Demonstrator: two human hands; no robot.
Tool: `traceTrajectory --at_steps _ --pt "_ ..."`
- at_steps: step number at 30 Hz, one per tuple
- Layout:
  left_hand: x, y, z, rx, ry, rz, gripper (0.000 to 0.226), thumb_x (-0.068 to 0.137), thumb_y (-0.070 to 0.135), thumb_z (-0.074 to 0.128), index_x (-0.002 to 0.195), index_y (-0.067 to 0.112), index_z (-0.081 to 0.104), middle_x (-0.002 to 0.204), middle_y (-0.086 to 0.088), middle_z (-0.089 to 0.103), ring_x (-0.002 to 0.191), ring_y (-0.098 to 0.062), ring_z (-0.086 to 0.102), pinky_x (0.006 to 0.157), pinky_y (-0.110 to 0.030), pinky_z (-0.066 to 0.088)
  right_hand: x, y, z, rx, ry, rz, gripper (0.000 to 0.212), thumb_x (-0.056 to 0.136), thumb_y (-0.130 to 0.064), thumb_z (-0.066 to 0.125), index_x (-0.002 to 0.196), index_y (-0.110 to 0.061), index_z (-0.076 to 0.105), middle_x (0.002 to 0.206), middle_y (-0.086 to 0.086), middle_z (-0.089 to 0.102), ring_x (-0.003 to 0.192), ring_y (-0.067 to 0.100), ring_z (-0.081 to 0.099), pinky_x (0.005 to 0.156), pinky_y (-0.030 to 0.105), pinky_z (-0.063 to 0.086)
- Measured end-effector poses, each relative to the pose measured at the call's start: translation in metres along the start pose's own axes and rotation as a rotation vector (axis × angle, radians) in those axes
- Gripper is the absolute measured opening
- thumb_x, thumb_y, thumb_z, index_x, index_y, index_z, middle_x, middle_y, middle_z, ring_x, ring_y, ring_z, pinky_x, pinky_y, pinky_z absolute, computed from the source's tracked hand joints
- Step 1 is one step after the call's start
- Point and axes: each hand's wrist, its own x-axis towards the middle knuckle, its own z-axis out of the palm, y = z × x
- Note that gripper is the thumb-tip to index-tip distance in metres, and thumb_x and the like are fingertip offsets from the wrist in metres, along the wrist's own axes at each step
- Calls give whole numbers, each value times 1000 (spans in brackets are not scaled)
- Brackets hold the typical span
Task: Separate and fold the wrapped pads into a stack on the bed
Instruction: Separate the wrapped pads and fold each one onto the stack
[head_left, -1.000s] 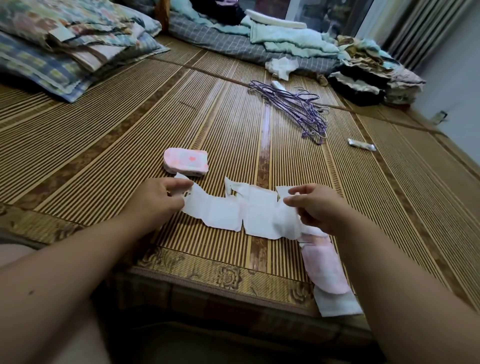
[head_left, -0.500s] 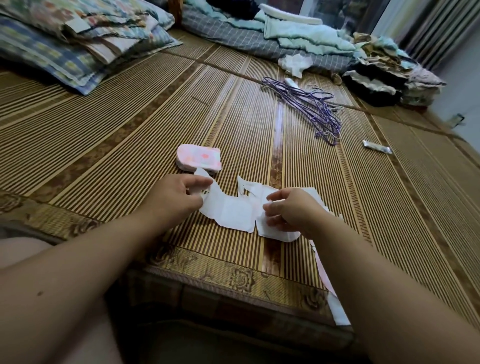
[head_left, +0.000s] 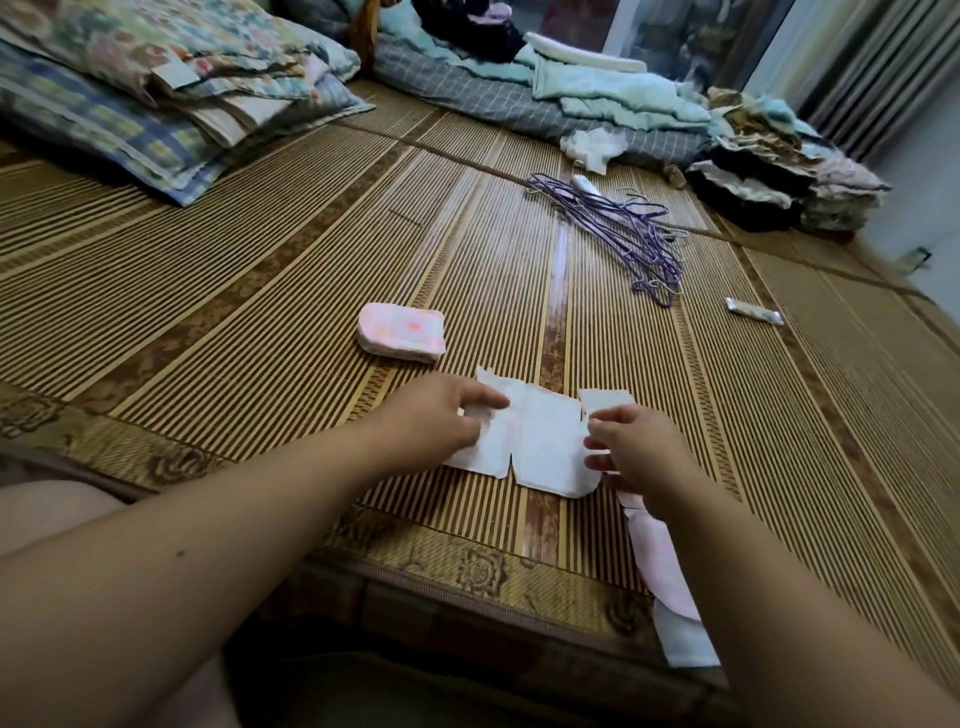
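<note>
Pad strip (head_left: 540, 436): lay near bed (head_left: 234, 322) front edge, tail overhanging.
Left grip (head_left: 441, 415): pinched left end.
Right grip (head_left: 634, 447): pinched right part.
Stack (head_left: 401, 332): just beyond.
Risk: ragged tear from uneven pull.

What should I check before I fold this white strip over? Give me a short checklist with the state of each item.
1. Left hand holds the strip at its left end: ok.
2. Right hand grip on the right end: ok, fingers curled at the edge.
3. Strip's middle flat on the mat: ok.
4. Stack apart from the strip: ok, it lies beyond the left hand.
5. Tail fully on the mat: not ok, it runs over the bed's edge under the right arm.
6. Hangers out of the way: ok.
</note>
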Motion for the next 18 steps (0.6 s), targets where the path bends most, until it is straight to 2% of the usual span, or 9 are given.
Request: traceTrajectory --at_steps 2,4,6,8,10,12,14,16,18 --pt "3 2 5 -50 -125 -50 42 88 8 49 117 36 62 110 6 64 75 -8 66 66 -22 52 -1 5 -5 -9 3 12 12 93 -14 55 103 -15 63 91 9 69 76 21 69 65 37 56" --pt "2 2 4 -160 -231 -100 43 89 6 46 115 36 62 108 2 63 81 -13 70 70 -26 55 -1 8 -9 -24 -2 23 17 90 -8 57 104 -16 63 92 10 69 74 19 69 60 33 55" --pt "1 0 -2 -344 -258 -134 39 93 7 45 107 38 65 112 4 58 74 -16 72 63 -26 57 -1 10 -12 -43 -2 24 22 89 -3 57 104 -17 64 93 10 69 74 17 68 60 32 57" --pt "3 -4 -10 -397 -140 -146 28 92 14 51 99 37 67 110 4 62 65 -13 70 52 -24 53 0 11 -14 -77 12 9 21 90 -2 56 102 -17 64 92 8 69 76 18 68 69 38 60" --pt "7 -10 -17 -229 92 -148 15 88 22 60 94 33 68 99 5 68 61 -8 67 51 -23 49 1 12 -15 -127 27 -12 21 89 -2 56 101 -17 64 92 7 68 77 19 67 71 39 60" --pt "11 -17 -22 36 237 -152 12 84 30 64 94 27 69 92 6 68 69 -6 62 56 -24 48 4 12 -15 -194 43 -22 20 87 -3 59 102 -14 66 89 8 68 77 21 67 71 41 60" --pt "12 -19 -21 254 189 -216 19 80 40 66 90 25 70 87 6 67 75 -7 60 64 -27 49 6 12 -13 -264 46 -11 19 84 -7 64 102 -13 67 89 10 69 78 25 68 76 47 59" --pt "12 -16 -16 398 106 -296 31 75 50 66 83 20 65 86 2 68 77 -17 63 71 -35 51 6 10 -11 -314 18 8 26 81 -16 70 105 -9 67 89 10 69 80 27 68 79 46 58" --pt "15 -16 -9 463 88 -341 50 70 54 67 100 14 60 98 -2 65 86 -21 61 76 -39 53 4 7 -5 -346 -19 33 36 78 -24 74 107 -5 65 88 12 69 80 29 67 77 43 57"
